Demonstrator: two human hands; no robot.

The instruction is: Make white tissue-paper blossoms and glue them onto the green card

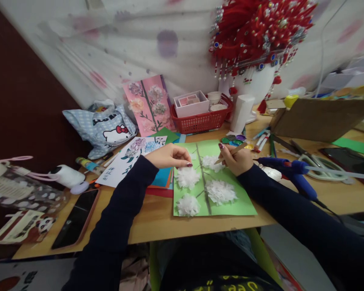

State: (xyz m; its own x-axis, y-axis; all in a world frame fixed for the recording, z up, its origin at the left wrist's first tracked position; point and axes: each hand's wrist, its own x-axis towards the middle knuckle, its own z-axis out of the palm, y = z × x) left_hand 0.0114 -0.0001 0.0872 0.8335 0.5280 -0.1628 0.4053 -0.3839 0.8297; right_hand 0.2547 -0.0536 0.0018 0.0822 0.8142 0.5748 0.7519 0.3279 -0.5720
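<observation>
A green sheet [214,209] lies near the table's front edge, with a dark drawn stem down its middle and several white ruffled paper flowers [221,192] on both sides. My right hand [236,158] grips a thin wooden stick [238,148] over the sheet's upper right, its tip close to a white flower [211,162]. Above the sheet's upper left is my left hand [170,155], fingers curled and pinched together just over another flower [188,177]. Whatever its fingertips hold, if anything, is too small to make out.
A blue glue gun [300,178] and scissors [315,161] lie right of my right hand. Behind the sheet stand a red basket [200,121] and a white roll [242,113]. A phone [75,218] is at the left, near a checkered bag [100,127].
</observation>
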